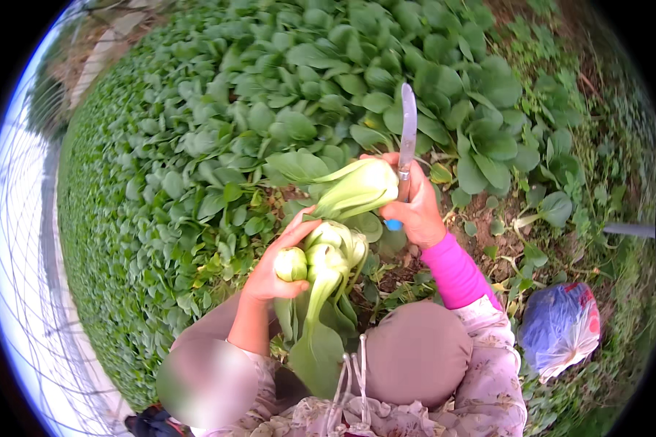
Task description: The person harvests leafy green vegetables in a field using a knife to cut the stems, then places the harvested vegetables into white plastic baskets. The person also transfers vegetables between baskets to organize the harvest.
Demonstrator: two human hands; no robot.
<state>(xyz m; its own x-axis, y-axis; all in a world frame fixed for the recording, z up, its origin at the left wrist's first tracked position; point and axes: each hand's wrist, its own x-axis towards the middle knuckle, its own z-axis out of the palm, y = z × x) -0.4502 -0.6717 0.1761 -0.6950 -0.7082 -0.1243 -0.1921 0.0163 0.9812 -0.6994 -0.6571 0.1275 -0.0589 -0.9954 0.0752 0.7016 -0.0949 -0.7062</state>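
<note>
So the left hand (270, 266) is curled round a bunch of pale-stemmed greens (328, 251), thumb and fingers spread fairly wide to fit it. Just past the bunch, on its far side, there's another head of greens (361, 188) lying crosswise, stem end toward the bunch's right, leaves toward its left. The right hand (420, 207) is the nearer one to that stem end, fingers closed round a knife (408, 127), blade pointing away from the bunch. Can't tell if they're pinching the head too.
</note>
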